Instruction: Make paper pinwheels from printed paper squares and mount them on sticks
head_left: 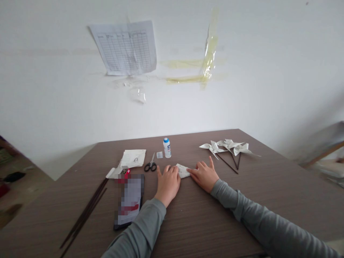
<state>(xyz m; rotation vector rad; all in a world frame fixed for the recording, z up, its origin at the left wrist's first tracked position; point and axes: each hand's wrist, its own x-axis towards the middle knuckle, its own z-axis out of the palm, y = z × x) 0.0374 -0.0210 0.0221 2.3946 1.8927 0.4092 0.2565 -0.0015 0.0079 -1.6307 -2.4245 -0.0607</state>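
Observation:
A folded piece of white paper with faint print lies on the table between my two hands. My left hand is at its left side, bent fingertips gripping that edge and the little finger held apart. On the opposite side, my right hand has its thumb and index finger closed at the paper's right corner, while another finger sticks up. The fingers partly cover the paper. Just beyond my left hand are black-handled scissors, a small clear cap-like piece and an upright white glue bottle with a blue cap.
Paper pinwheels on dark sticks lie at the right on the brown table. Leftward are stacked paper squares, a small red box, loose dark sticks and a blurred phone. A wall borders the far edge.

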